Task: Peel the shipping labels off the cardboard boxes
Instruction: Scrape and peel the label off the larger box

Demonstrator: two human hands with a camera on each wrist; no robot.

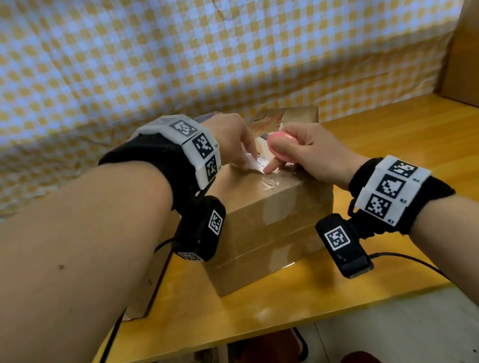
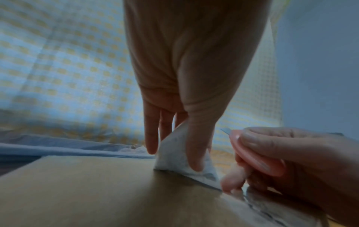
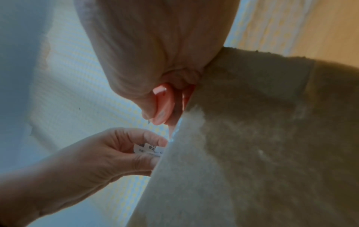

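Two stacked boxes (image 1: 273,226) on table (image 1: 381,141); left grip (image 1: 234,141) pinching label (image 1: 255,163), right grip (image 1: 311,152) clutching pink cutter (image 1: 284,148).

Bare forearms; each wrist carries a black strap (image 1: 164,164) ringed by white panels of black square markers (image 1: 391,189), plus a cabled black camera block (image 1: 343,245).

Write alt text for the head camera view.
A left hand peels a white shipping label off a taped cardboard box while the right hand grips a pink box cutter, on a wooden table.
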